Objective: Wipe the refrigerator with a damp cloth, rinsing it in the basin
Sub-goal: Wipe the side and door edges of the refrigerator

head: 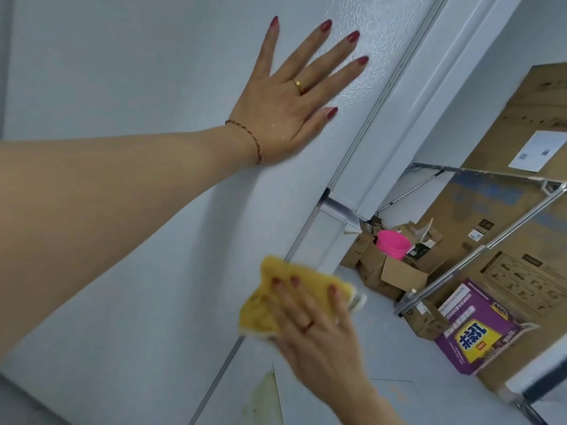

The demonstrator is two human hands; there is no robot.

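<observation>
Left hand (287, 96) flat on the white fridge (129, 72), fingers straight and spread wide, pressing on the door. Gold ring on one finger, thin string band at the wrist, red nails.

Right hand (313, 326) lower down, fingers lying straight over a yellow cloth (276, 297), pushing it flat onto the fridge. Cloth a bit blurred, folded, with a pale edge peeking out on the right. Long side of the cloth running from lower left up to upper right, right over the dark gap between two fridge doors.

Past the fridge edge, a pink basin (393, 244) sitting on top of open brown boxes (395, 271), well apart from both hands. Open side of the basin tipped up and to the right.

Nearer, a purple box (478, 329) with a yellow patch and big dark letters, upside down and not in a script readable here. Silver metal bars (478, 256) crossing above it. Behind, a big brown cardboard sheet (521, 124) with a white paper (538, 151) stuck on, writing too small to read.
</observation>
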